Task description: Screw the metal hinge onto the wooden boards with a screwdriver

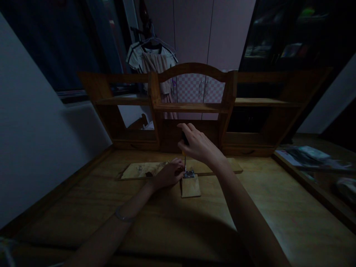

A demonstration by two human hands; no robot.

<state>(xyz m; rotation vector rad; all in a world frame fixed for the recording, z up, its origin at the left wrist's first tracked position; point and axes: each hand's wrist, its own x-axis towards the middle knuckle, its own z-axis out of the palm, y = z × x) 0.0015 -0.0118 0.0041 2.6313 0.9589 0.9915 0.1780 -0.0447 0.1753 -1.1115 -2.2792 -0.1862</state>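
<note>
My right hand (pixel 200 144) is wrapped round the dark and yellow handle of a screwdriver (pixel 185 162), held upright with its shaft pointing down. The shaft's lower end meets the left side of a small metal hinge (pixel 189 174). The hinge lies where a small square wooden block (pixel 191 187) meets a long wooden board (pixel 215 167) behind it. Beside the shaft and hinge, my left hand (pixel 168 173) rests low over the board, its fingers curled together at the hinge's left edge. Whatever those fingertips pinch is hidden.
Both wooden pieces lie on a wide wooden desk (pixel 125 207). A wooden shelf unit (pixel 191 107) stands along its back edge. A white wall (pixel 33 129) rises at left. Papers and other items (pixel 308 155) lie at right. Clothes (pixel 152 61) hang behind the shelves.
</note>
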